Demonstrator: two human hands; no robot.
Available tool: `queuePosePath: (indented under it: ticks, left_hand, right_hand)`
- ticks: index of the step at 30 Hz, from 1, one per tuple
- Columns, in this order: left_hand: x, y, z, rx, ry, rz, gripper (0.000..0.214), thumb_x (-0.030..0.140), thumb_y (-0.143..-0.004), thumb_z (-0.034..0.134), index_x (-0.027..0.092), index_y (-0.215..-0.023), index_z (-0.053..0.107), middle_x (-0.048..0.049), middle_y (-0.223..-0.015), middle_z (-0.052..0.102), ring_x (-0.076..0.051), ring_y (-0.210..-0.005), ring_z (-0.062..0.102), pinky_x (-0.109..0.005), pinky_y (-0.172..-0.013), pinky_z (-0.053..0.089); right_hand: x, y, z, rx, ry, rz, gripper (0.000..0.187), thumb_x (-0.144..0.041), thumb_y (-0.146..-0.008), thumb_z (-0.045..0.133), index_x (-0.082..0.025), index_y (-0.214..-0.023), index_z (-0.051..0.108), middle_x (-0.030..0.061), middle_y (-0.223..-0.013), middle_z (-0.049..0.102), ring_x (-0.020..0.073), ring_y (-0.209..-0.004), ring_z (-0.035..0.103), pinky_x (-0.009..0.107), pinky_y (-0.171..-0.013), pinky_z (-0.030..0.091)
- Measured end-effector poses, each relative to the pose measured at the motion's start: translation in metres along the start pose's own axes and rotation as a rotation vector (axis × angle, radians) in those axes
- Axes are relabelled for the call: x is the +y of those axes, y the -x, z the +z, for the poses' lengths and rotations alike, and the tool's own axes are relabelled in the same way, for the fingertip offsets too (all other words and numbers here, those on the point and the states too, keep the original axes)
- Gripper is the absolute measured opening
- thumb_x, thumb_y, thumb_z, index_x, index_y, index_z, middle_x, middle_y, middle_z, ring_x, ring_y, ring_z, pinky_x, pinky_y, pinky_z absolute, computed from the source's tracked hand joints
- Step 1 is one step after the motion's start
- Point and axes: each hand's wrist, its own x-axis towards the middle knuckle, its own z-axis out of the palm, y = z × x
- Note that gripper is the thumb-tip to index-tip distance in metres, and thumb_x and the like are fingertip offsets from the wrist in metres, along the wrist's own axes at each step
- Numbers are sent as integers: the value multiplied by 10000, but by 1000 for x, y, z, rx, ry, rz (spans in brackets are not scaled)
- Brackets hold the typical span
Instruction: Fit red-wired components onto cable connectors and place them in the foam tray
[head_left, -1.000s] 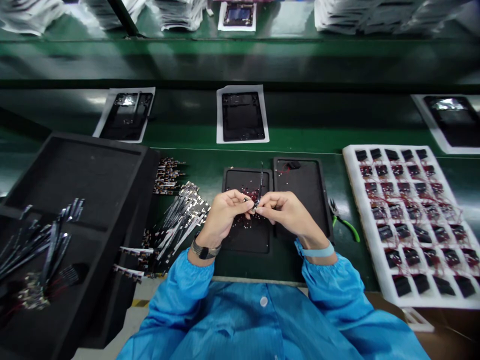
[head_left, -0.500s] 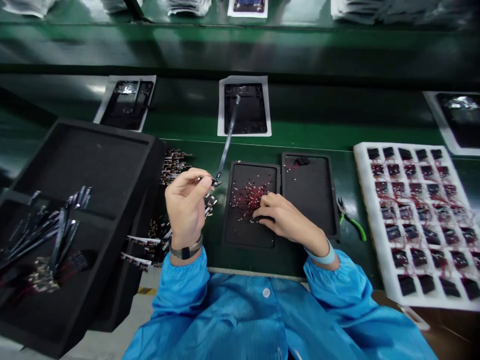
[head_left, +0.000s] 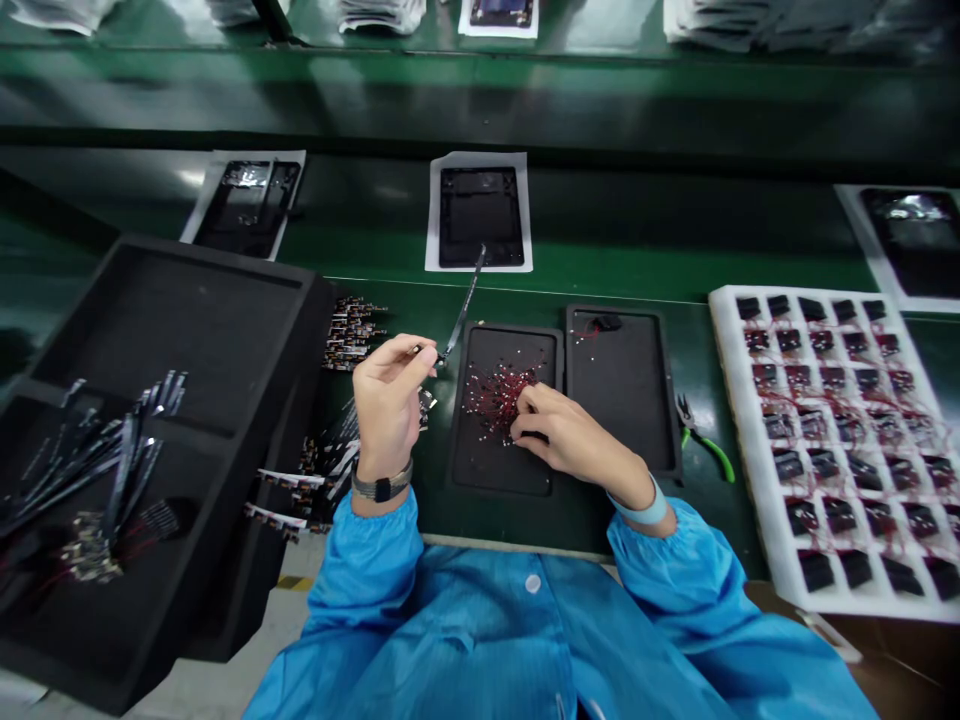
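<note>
My left hand pinches one end of a dark flat ribbon cable, which slants up and to the right toward a tablet back cover. My right hand is at a heap of tiny parts with red and black wires, its fingers drawn together. What those fingertips hold, if anything, is hidden. The heap lies in a shallow black tray. Beside it on the right is a second black tray with a small black wired part near its top.
Green-handled pliers lie right of the trays. A white foam tray holds rows of black wired parts. Large black bins at left hold more ribbon cables. Tablet back covers rest on white sheets behind; small circuit boards lie left.
My left hand has shifted slightly right, and the free end of the ribbon cable has swung lower. My right hand stays at the heap of wired parts.
</note>
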Motion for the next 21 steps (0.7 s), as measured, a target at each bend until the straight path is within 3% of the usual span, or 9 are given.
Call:
queuePosePath:
  ticks: [3,7,10,13,17,21]
  left_hand:
    - [1,1,1,-30,-20,37,63,198,-768,829,204,-824,799,-26,-847,698,-126,-776,623,-234,-705,498]
    - [3,7,4,-141,-181,51,25,211,-813,802,197,-831,811,-52,-878,738,-173,-854,678,-277,-783,527]
    - [3,13,7,-218,-313,11,207,229,-822,811,206,-1027,828,-42,-865,740,-154,-788,666,-262,-742,514]
    - [0,16,7,-249,-328,-57,416,233,-794,845,210,-1202,771,-22,-843,739,-142,-749,657,-251,-726,509]
    - [2,16,5,-338,-396,-5,199,253,-826,825,191,-1014,814,-36,-839,730,-149,-751,631,-263,-712,491]
    - [7,16,2,-459,-454,101,272,228,-935,704,242,-1191,793,-47,-964,730,-164,-879,643,-285,-806,493]
  right_hand:
    - [-3,-1,-3,84,-85,4,122,-177,-1003,613,-194,-928,707,93,-1027,627,233,-957,561,379,-860,469]
    - [-7,-1,-6,351,-273,50,93,-226,-1019,607,-213,-971,686,83,-1009,707,238,-998,635,409,-935,501]
    - [-9,-1,-6,519,-421,170,77,-272,-991,674,-208,-975,715,88,-1005,770,239,-961,717,390,-882,553]
    - [-11,-1,-6,552,-565,258,129,-294,-959,727,-195,-1038,753,84,-1009,814,240,-922,776,377,-867,590]
    - [-13,0,-9,528,-672,253,126,-287,-953,728,-197,-1021,786,65,-962,824,233,-901,787,352,-838,606]
    - [-17,1,-14,516,-683,225,82,-261,-942,736,-208,-947,798,50,-917,805,216,-858,754,345,-817,580]
